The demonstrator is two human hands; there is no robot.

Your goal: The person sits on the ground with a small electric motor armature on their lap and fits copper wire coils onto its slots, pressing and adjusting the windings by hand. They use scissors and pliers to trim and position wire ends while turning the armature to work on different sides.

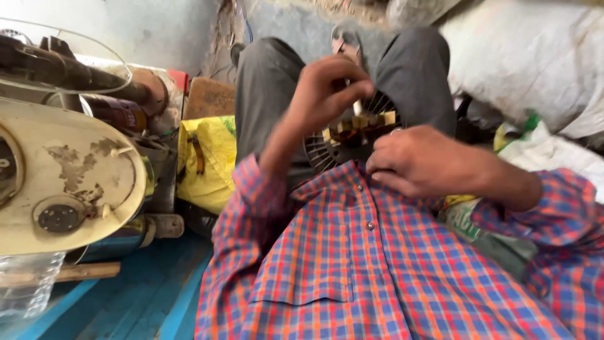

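A round metal motor stator [352, 135] with slotted laminations and yellowish insulation strips rests on my lap, between my grey-trousered knees. My left hand [324, 91] hovers over its upper left rim with the fingers curled in, pinching at the top of the core; what it pinches is hidden. My right hand [418, 160] lies against the stator's lower right edge, fingers bent and closed on its rim. My checked shirt covers the lower part of the stator.
A cream-coloured fan body [63, 176] with worn paint stands at the left, beside a dark cylinder [119, 113]. A yellow bag [204, 160] sits by my left knee. White sacks [535, 63] fill the right. Blue floor [151, 296] shows below.
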